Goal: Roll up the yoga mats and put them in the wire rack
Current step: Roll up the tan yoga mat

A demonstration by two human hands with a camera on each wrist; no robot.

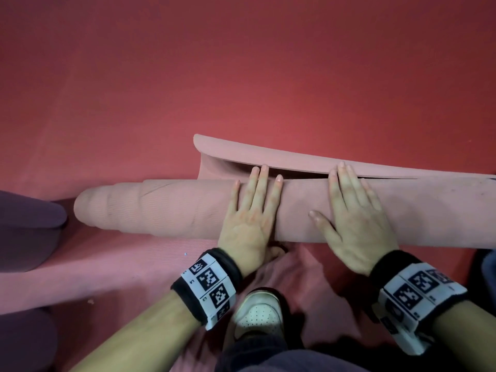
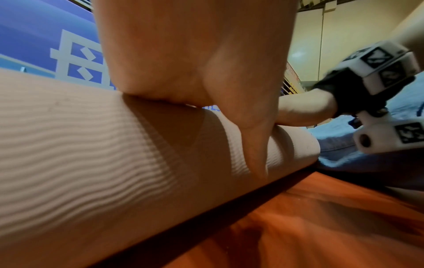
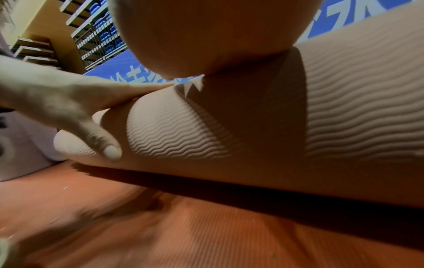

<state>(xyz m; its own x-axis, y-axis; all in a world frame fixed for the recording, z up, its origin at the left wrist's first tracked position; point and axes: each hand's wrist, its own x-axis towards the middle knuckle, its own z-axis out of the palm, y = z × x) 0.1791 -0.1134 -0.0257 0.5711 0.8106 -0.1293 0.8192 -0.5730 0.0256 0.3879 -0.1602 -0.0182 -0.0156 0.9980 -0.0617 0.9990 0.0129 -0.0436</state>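
mat roll point(image 1: 171, 208): pink, wavy ribbing | floor mat point(image 1: 268, 76): red | second roll point(image 1: 26, 224): perhaps purple

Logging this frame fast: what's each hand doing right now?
Left hand: open, fingers straight, pressing on the rolled mat.
Right hand: open, flat on the same roll.

One rolled pink mat point(image 1: 174, 208), two hands point(image 1: 249, 218), one white shoe point(image 1: 257, 312).
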